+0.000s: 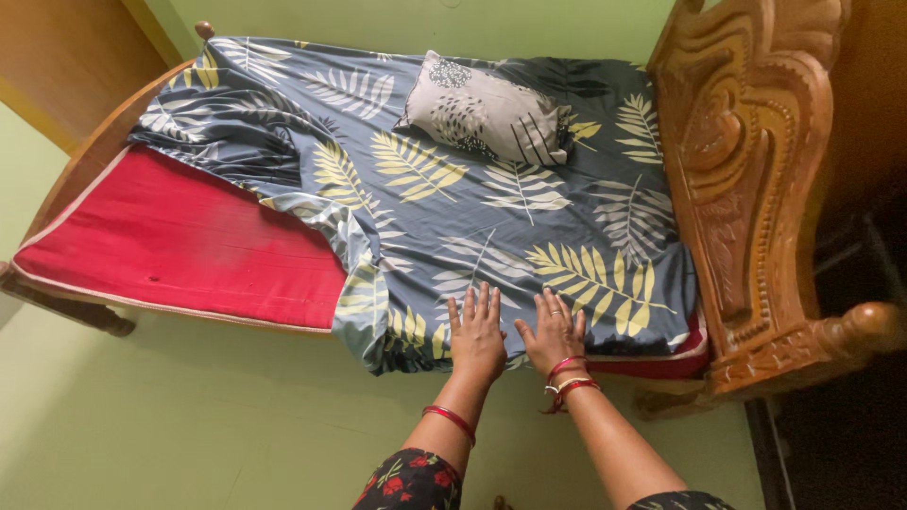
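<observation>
Left hand: flat, fingers spread, palm down on the bedsheet, grasping nothing. Right hand: likewise open and flat just beside it, a ring on one finger, red and white bangles at the wrist.

Bedsheet: grey-blue with yellow and white leaf print. We find it laid over the half of the mattress nearer the headboard, both palms resting at its near edge. Its far-left portion is bunched and folded back.

Mattress: red, bare on the left where the sheet is drawn away.

Pillow: pale, dark leaf pattern, lying on the sheet toward the far side, well apart from our hands.

Headboard: carved wood, at the right. Bed frame: wooden rail curving along the far left.

Handling note: we judge this smoothing goes best with palms kept flat and pressure even, stroking outward from where the cloth already lies taut toward the rumpled left, so creases are pushed off rather than trapped. The loose fold by the red patch wants lifting, not dragging.
</observation>
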